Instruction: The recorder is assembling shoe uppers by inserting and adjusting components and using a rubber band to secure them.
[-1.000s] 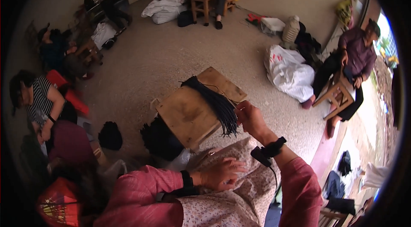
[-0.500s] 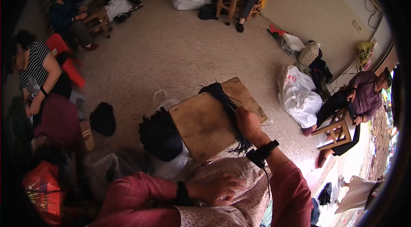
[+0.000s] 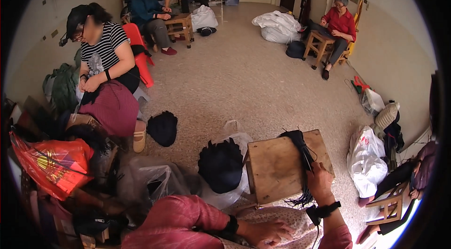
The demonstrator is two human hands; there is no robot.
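A bundle of thin black cords (image 3: 300,148) lies across a square wooden stool top (image 3: 272,169), its loose ends hanging over the near edge. My right hand (image 3: 321,184) is closed around the bundle's middle from the right side. Something thin with a pale glint shows by the fingertips, too small to make out. My left hand (image 3: 268,231) lies on my lap on a patterned light cloth (image 3: 300,218), holding nothing, fingers stretched out. To the left of the stool, a heap of black pieces (image 3: 220,165) sits on a clear plastic bag (image 3: 235,195).
Another black pile (image 3: 162,128) lies on the floor beside a seated person (image 3: 110,56). A red bag (image 3: 54,162) stands at left. White sacks (image 3: 366,159) lie at right and at the back. Other people sit at wooden stools (image 3: 319,42) around the room.
The whole view has swung left, so the stool and my hands appear further right and lower. My right hand stays on the cords; my left still rests on my lap.
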